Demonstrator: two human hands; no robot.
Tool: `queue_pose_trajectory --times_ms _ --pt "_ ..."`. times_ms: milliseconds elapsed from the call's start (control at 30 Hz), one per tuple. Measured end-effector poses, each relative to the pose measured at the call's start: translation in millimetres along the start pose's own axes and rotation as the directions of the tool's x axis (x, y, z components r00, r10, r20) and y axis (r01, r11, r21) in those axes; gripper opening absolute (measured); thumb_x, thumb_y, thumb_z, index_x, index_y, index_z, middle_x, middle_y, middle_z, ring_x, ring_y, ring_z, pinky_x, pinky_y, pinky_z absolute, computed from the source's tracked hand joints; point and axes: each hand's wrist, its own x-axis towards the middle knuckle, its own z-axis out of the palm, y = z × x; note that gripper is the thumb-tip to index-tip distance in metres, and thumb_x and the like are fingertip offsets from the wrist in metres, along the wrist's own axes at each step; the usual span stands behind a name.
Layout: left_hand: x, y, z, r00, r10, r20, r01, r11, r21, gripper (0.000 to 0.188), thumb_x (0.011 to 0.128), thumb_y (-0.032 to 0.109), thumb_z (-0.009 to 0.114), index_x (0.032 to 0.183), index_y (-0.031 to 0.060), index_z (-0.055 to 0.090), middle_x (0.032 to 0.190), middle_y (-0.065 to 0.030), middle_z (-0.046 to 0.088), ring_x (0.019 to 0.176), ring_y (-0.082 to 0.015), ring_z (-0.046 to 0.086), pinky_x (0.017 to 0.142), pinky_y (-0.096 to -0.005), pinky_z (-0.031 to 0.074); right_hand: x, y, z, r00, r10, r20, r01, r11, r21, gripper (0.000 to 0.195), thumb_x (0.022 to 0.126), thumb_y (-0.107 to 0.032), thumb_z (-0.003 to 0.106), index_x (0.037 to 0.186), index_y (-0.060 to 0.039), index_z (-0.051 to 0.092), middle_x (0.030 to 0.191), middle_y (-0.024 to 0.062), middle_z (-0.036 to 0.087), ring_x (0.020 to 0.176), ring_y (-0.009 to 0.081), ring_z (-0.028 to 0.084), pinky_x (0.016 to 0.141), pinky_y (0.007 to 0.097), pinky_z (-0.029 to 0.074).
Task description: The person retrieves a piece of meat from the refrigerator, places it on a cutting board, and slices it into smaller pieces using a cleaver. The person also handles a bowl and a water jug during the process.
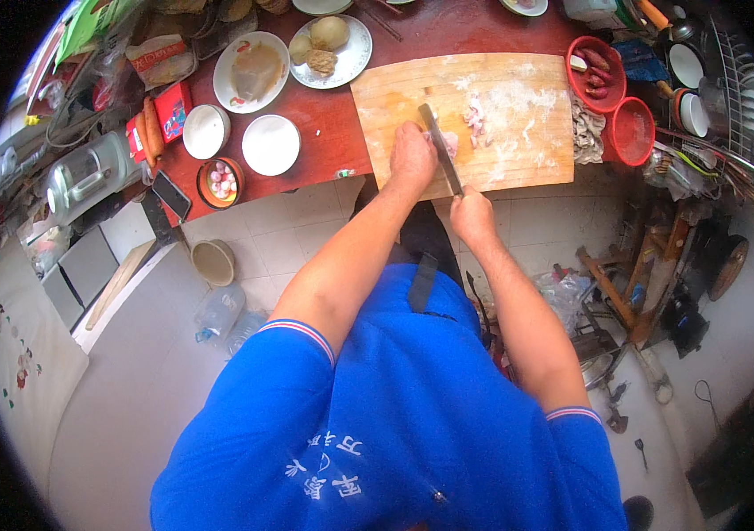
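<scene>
A wooden cutting board [523,156] dusted with white powder lies on the red table. My right hand [472,214] grips the handle of a kitchen knife [440,143] at the board's near edge. The blade points away from me, beside my left hand [413,159]. Curled fingers of my left hand press on a piece of pale pink raw meat [450,141], which shows on both sides of the blade. Several small cut strips of meat [475,119] lie to the right of the knife. My left fingertips are partly hidden.
Left of the board are a plate with pale round food [357,56], a plate with a translucent piece [221,83], white bowls [270,145], a bowl of garlic [236,189], carrots [149,133] and a phone [171,195]. To the right stand red plastic baskets [632,131] and a crumpled cloth [587,129].
</scene>
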Motion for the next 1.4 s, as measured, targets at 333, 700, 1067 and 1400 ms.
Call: queue_pose_trajectory --times_ms 333,700,1067,1400 --pt "7 -26 7 0.995 0.1 0.009 -0.098 0.987 -0.127 0.033 0.088 0.024 0.07 0.087 -0.0091 0.066 0.084 -0.0316 0.067 0.085 -0.0467 0.068 0.074 -0.0494 0.052 44 -35 -6 0.998 -0.061 -0.03 0.061 0.998 0.015 0.021 0.088 -0.015 0.06 0.09 0.0038 0.07 0.086 0.0285 0.069 0.087 0.0468 0.068 0.079 0.0531 0.054" --pt "4 -16 -4 0.986 -0.053 0.16 0.088 0.971 -0.224 0.03 0.087 0.022 0.073 0.091 -0.006 0.062 0.09 -0.0298 0.069 0.089 -0.0452 0.069 0.076 -0.0496 0.054 5 -4 4 0.998 -0.043 -0.036 0.042 0.999 -0.026 0.017 0.088 -0.012 0.062 0.094 0.0044 0.062 0.084 0.0297 0.068 0.085 0.0477 0.067 0.079 0.0539 0.054" --pt "37 -32 -27 0.944 0.251 0.215 -0.28 0.952 0.119 0.02 0.085 0.011 0.06 0.091 -0.0064 0.066 0.092 -0.0334 0.068 0.092 -0.0474 0.068 0.081 -0.0502 0.055 38 -31 -13 0.997 -0.067 0.031 0.068 0.998 -0.011 0.018 0.091 -0.015 0.06 0.096 0.0022 0.064 0.088 0.028 0.069 0.088 0.0463 0.068 0.08 0.0534 0.054" --pt "35 -49 -43 0.95 0.149 0.274 -0.201 0.965 0.172 0.025 0.088 0.017 0.059 0.102 -0.0031 0.065 0.096 -0.0299 0.069 0.093 -0.0442 0.068 0.083 -0.0492 0.054 -2 2 -14 1.0 0.016 0.016 -0.016 1.0 0.006 0.016 0.09 -0.012 0.058 0.093 0.0012 0.067 0.089 0.0302 0.068 0.089 0.0481 0.066 0.081 0.0547 0.053"
